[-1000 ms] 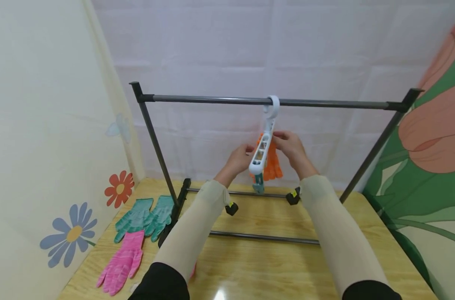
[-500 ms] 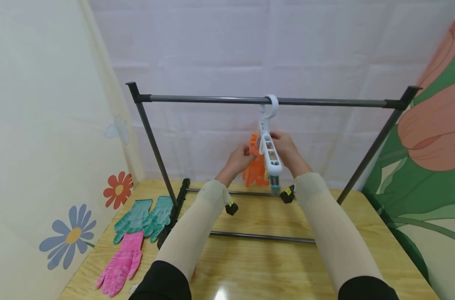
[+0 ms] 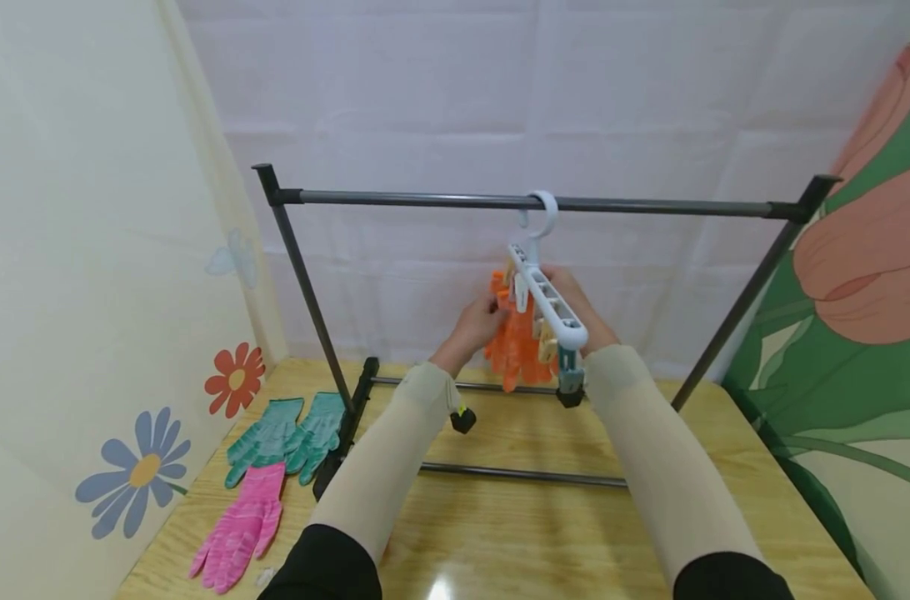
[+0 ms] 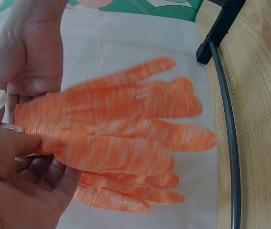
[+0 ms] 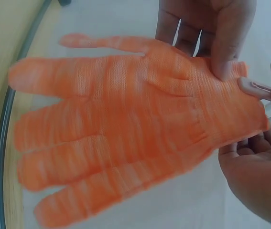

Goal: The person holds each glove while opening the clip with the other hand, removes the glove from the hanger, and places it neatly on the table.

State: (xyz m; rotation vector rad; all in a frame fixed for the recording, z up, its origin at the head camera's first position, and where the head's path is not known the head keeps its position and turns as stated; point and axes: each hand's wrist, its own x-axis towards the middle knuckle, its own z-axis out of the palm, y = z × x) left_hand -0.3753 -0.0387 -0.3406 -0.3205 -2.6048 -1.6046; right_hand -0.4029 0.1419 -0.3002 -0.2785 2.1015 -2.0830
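A white hanger (image 3: pixel 545 292) hangs by its hook from the rack's top bar, with white (image 3: pixel 521 293), beige and teal clothespins along it. Beneath it are orange knit gloves (image 3: pixel 511 333), fingers pointing down; more than one overlaps in the left wrist view. My left hand (image 3: pixel 479 327) pinches a glove's cuff between thumb and fingers. My right hand (image 5: pixel 257 167) is at the cuff's other edge, its thumb on a pale clothespin (image 5: pixel 254 88) whose tip lies over the cuff, its fingers behind. In the head view the hanger hides much of the right hand.
The dark metal rack (image 3: pixel 425 198) stands on the wooden table (image 3: pixel 500 533). Two teal gloves (image 3: pixel 275 429) and a pink glove (image 3: pixel 241 525) lie at the table's left. A white cloth (image 3: pixel 425 100) hangs behind; a flowered panel (image 3: pixel 867 275) borders the right.
The hanger has swung round, its near end moving right, and the orange gloves now show more on its left side. The right hand has shifted slightly left; the left hand stays at the cuff.
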